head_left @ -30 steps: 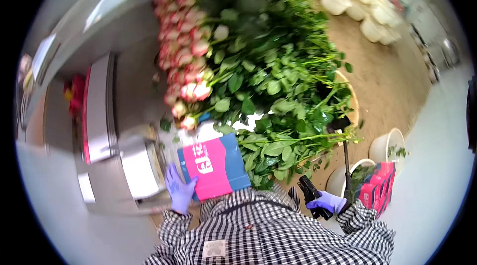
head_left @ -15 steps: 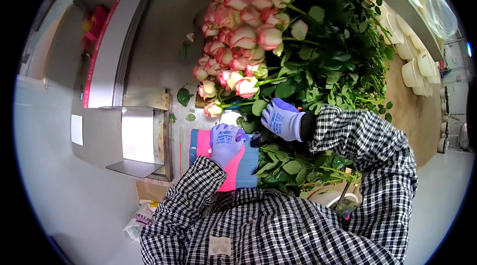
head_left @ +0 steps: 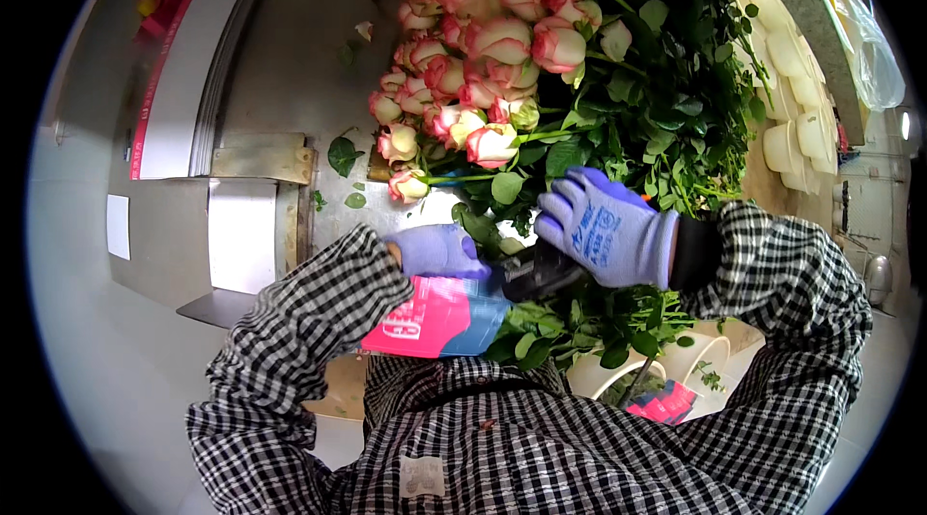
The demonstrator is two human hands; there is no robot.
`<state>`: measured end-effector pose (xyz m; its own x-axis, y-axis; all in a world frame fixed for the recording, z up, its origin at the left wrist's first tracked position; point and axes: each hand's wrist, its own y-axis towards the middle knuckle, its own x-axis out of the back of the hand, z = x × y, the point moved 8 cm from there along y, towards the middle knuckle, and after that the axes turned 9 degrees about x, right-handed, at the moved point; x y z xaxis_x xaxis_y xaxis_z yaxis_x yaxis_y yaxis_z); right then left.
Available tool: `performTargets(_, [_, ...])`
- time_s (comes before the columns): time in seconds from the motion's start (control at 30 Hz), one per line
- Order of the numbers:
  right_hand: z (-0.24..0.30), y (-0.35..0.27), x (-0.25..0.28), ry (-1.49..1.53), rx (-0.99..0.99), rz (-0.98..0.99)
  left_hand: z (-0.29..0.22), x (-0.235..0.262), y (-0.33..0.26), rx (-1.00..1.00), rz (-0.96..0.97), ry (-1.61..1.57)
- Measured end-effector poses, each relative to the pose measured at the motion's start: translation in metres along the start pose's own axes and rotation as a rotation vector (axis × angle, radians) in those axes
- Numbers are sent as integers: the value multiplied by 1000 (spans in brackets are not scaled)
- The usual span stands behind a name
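My left hand [head_left: 439,251], in a lavender glove, is closed on the upper edge of a pink and blue cardboard wrap [head_left: 439,317]. Leafy stems [head_left: 589,327] stick out from the wrap's right side. My right hand [head_left: 610,230], gloved the same way, is closed round a black hand tool [head_left: 543,272], perhaps a stapler. The tool's front end meets the wrap's upper right corner, beside my left fingers. Any flower heads inside the wrap are hidden. Just beyond my hands lies a large pile of pink-edged cream roses [head_left: 502,39], their leafy stems [head_left: 642,110] pointing right.
White sheets [head_left: 188,71] are stacked at the left, behind a metal-edged stand [head_left: 241,235]. Loose leaves [head_left: 343,156] lie on the metal table [head_left: 299,61]. Cream buckets [head_left: 797,143] stand at the far right; a white container [head_left: 710,356] with pink and blue pieces is near my right forearm.
The cardboard wrap has tilted, and its printed pink face now shows. My left hand has risen slightly with its edge. The black tool shows more fully in my right hand. The view has shifted.
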<state>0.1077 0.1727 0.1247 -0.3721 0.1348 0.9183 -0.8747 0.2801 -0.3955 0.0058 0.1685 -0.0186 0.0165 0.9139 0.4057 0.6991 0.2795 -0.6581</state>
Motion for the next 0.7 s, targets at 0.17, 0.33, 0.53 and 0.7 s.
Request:
performTargets(0.17, [11,18,-38,129,134,322,-3,-32,-35,213,-34,-298])
performTargets(0.33, [40,31,-55,136,301,255,-9,-29,-53,155,-203,-308])
performTargets(0.53, [19,34,-94,240,278,470,-2,-20,-34,96,-119,-291])
performTargets(0.7, [-33,-17,-52,399,-408,28,-13,56,-37,-97,-609,-225])
